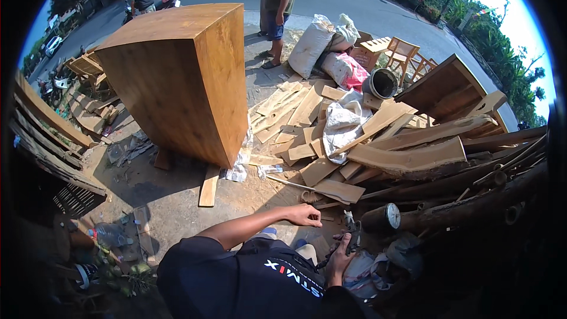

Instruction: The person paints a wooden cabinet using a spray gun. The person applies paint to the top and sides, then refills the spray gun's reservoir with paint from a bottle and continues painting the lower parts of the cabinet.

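My right hand (339, 258), low and right of centre, is wrapped round a dark hand tool with a silvery top, which looks like a spray gun (352, 233). Just left of it, my left hand (304, 215) reaches across with its fingers curled together. Anything inside those fingers is hidden. A small gap separates the left hand from the tool. Beside the tool lies a dark cylindrical can (378, 220) with a pale round end. Farther off to the left stands a large brown wooden cabinet (159, 88), its smooth sides facing me.
Loose planks (319, 142) and offcuts pile up ahead, with a whitish sack (345, 121) on them. Long poles (472, 195) lie to the right. Beyond are filled sacks (311, 47), a black bucket (381, 84) and a standing person (280, 6). A plastic bottle (111, 235) lies left.
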The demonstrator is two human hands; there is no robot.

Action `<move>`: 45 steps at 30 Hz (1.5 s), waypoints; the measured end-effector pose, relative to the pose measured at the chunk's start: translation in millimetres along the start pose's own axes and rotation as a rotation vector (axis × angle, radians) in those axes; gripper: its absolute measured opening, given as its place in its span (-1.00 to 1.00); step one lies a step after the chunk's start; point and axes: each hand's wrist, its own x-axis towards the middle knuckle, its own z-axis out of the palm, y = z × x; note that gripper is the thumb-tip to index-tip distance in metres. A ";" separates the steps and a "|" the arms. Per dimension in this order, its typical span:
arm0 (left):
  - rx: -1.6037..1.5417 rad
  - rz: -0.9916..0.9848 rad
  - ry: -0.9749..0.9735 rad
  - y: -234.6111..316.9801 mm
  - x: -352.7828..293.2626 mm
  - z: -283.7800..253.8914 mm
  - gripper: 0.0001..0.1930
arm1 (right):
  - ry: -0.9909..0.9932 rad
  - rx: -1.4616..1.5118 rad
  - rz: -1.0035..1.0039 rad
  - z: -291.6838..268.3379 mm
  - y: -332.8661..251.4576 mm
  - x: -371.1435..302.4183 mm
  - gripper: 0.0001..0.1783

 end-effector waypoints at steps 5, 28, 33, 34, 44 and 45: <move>-0.396 0.082 0.390 120.7 -29.0 -42.7 -0.60 | -0.340 -0.066 -0.014 -27.6 -5.6 68.8 -0.63; -0.107 0.942 1.046 378.0 -40.2 31.7 -0.52 | -1.013 -0.240 -0.002 -40.4 -11.3 128.6 -0.63; -0.104 -0.069 1.138 181.6 -47.4 66.7 -0.70 | -1.115 -0.334 -0.241 -47.7 -15.9 147.8 -0.75; -0.096 -0.264 1.081 142.9 -52.3 86.1 -0.69 | -1.138 -0.275 -0.273 -46.9 -13.8 147.2 -0.70; -0.265 -0.493 0.671 -0.9 -129.0 323.0 -0.41 | -1.277 -0.346 -0.024 -86.2 63.4 157.2 -0.71; -0.291 -0.581 0.675 11.1 -135.7 323.4 -0.43 | -1.287 -0.361 -0.003 -83.2 55.4 152.6 -0.72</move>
